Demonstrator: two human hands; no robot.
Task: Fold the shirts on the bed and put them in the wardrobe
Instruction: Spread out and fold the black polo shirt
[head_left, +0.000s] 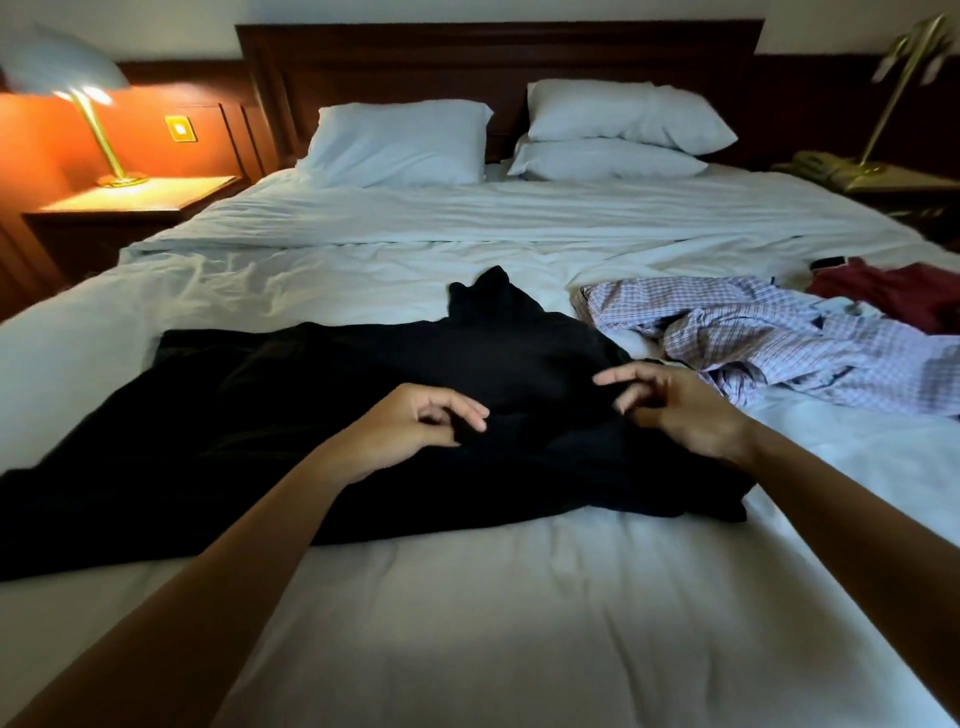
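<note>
Black crumpled shirt (519, 353) of soft cloth lies spread on the wrinkled white bed sheet (493, 597), under both hands. The left hand (410, 426) pinches a small fold of it. The right hand (675, 410) curls its fingers over the cloth; I cannot tell if it grips. Just right of this hand lies a rumpled checked shirt (753, 332).

black shirt (260, 415): its left end runs off the frame; too dark to read its folds.
maroon garment (904, 296): cut by the right edge.
my right hand (680, 405): grip on the cloth unclear.
</note>
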